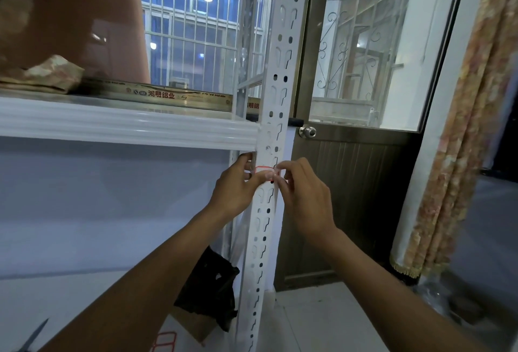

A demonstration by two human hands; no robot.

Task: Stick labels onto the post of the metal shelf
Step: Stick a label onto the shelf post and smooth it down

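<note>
The white perforated shelf post (pixel 277 77) runs top to bottom through the middle of the view. A white label with a red border (pixel 263 169) lies on the post's front face just below the shelf board. My left hand (pixel 238 186) holds the post from the left with its thumb pressed across the label. My right hand (pixel 301 194) pinches the label's right edge at the post's corner. Fingers hide most of the label.
A white shelf board (pixel 126 124) meets the post on the left, with a cloth bundle (pixel 47 74) and a printed metal bar (pixel 157 95) on top. A red-bordered label sheet (pixel 164 342) and a black object (pixel 210 287) lie below. A brown door with knob (pixel 307 131) stands right; curtain (pixel 462 127) beyond.
</note>
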